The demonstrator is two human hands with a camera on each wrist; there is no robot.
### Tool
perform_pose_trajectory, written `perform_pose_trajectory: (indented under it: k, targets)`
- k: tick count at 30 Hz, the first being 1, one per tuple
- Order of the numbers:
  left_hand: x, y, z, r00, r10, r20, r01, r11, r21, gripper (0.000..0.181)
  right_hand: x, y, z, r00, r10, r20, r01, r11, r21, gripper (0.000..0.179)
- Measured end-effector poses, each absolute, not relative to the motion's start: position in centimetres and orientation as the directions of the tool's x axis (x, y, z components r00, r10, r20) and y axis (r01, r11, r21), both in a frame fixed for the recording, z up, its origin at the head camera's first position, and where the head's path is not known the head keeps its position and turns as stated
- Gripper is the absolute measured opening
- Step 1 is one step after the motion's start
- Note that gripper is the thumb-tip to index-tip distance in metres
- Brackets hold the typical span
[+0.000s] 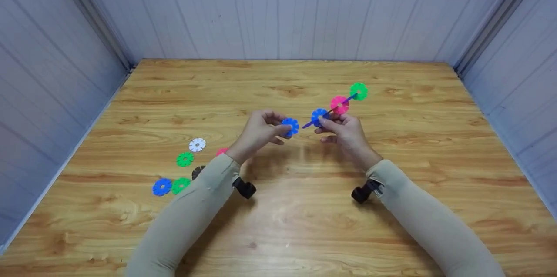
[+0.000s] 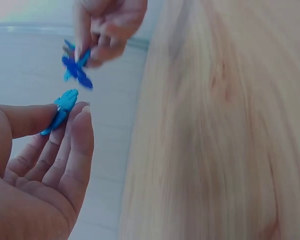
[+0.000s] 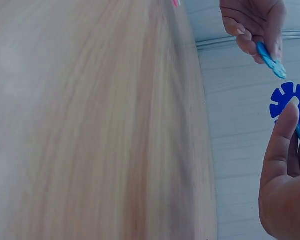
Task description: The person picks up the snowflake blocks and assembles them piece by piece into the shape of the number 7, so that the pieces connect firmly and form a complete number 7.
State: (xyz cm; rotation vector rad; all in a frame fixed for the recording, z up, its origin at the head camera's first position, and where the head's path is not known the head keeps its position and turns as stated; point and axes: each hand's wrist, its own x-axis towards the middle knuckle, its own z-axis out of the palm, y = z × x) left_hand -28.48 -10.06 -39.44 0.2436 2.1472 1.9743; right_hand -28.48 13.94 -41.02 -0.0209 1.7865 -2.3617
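My left hand (image 1: 259, 132) pinches a single blue notched disc (image 1: 292, 128) between thumb and fingers. My right hand (image 1: 349, 137) holds a chain of notched discs slotted together, gripping it at a blue disc (image 1: 318, 114). Along the chain, a pink disc (image 1: 340, 105) and a green disc (image 1: 359, 91) reach up and to the right, with thin edge-on discs between them. At the chain's near end a dark blue disc (image 3: 280, 107) stands edge-on in the head view, facing the left hand's disc. A small gap separates the two in the left wrist view.
Left of the left forearm lie loose discs: white (image 1: 197, 145), green (image 1: 185, 159), another green (image 1: 179, 185), blue (image 1: 162, 187), and a black one (image 1: 197, 172) partly behind the sleeve. A pink disc (image 1: 222, 151) shows beside the left wrist. Panel walls (image 1: 278, 11) border the wooden table (image 1: 287, 233).
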Motion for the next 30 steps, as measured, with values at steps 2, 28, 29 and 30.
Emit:
perform_pose_trajectory:
  k: [2, 28, 29, 30]
  targets:
    - [-28.4, -9.6, -39.5, -0.962, 0.271, -0.035, -0.013, 0.084, 0.996, 0.016, -28.5, 13.8, -41.2, -0.985, -0.147, -0.092, 0.13, -0.269, -0.954, 0.015]
    - [-28.5, -8.3, -39.3, -0.97, 0.244, -0.002, 0.001, 0.013, 1.0, 0.015, -29.4, 13.6, -40.3, -0.989, -0.142, -0.033, 0.086, -0.385, -0.919, 0.015]
    - [-28.5, -8.3, -39.3, -0.97, 0.241, 0.002, 0.004, 0.009, 1.0, 0.015, -29.4, 13.6, -40.2, -0.989, -0.143, -0.033, 0.086, -0.384, -0.919, 0.014]
    - [-28.5, -8.3, -39.3, -0.97, 0.241, 0.007, 0.008, 0.005, 1.0, 0.015, -29.5, 13.7, -40.2, -0.989, -0.141, -0.036, 0.088, -0.383, -0.92, 0.014]
